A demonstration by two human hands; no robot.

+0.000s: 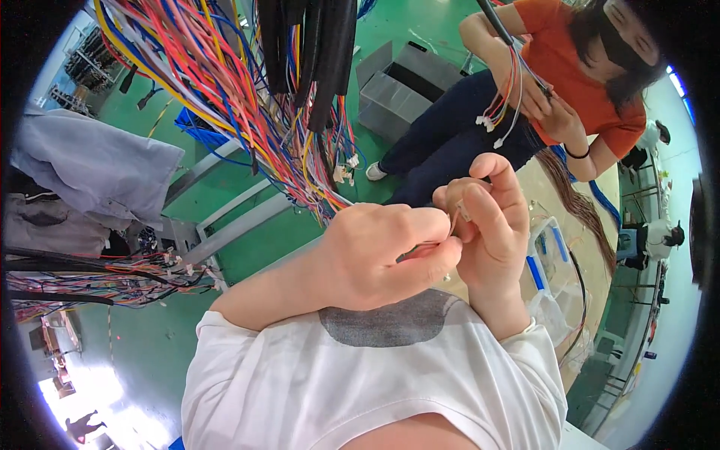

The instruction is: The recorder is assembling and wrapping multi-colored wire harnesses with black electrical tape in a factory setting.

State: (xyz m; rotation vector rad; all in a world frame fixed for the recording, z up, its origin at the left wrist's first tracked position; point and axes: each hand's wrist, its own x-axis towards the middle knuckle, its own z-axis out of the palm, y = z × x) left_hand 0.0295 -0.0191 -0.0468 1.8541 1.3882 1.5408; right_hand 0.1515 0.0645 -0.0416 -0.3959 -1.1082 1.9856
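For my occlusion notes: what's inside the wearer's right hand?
In the right hand, a small pale piece shows beside the thumb; whatever the grip covers cannot be seen.

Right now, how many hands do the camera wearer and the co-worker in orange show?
4: the wearer's left hand and right hand, together near the centre; the co-worker's upper hand and lower hand, at upper right.

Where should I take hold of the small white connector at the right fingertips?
The white connector is probably best gripped by its body, from the right: the right hand pinches it there, while a thin wire leads from its left toward the left hand. Finer shape is too small to tell.
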